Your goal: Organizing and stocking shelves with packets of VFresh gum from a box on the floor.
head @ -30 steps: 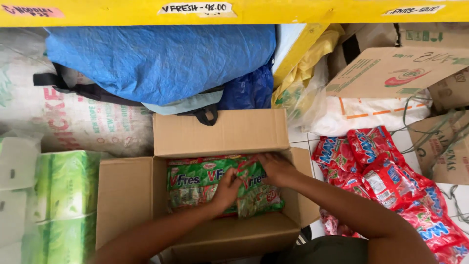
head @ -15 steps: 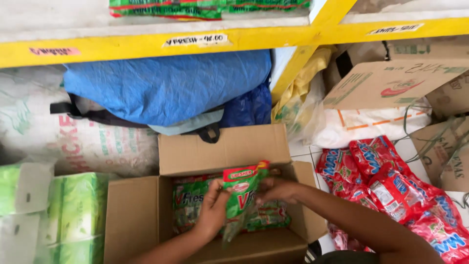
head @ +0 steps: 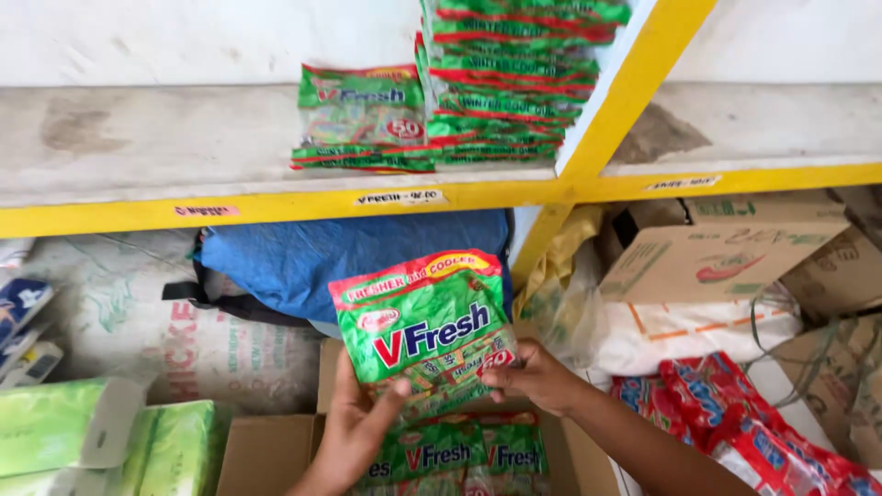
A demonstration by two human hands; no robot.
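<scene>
- Head view now takes in the whole shelf [head: 138,147], where half a second ago only its yellow front edge showed at the top.
- Both hands have lifted the green packet [head: 421,323] higher; it was just above the cardboard box [head: 266,455] and now stands upright before the blue bag [head: 303,257].
- Left hand [head: 354,432] grips the packet's lower left corner, thumb across the front, fingers closed behind it.
- Right hand [head: 537,377] pinches the lower right corner, thumb on the front, fingers curled shut on it.
- More green packets [head: 450,455] lie in the box below, as before.
- Two stacks of like packets [head: 441,101] sit on the shelf above, one low and one tall.
- Red packets [head: 726,413] still lie on the floor to the right, beside tilted cartons [head: 717,262].
</scene>
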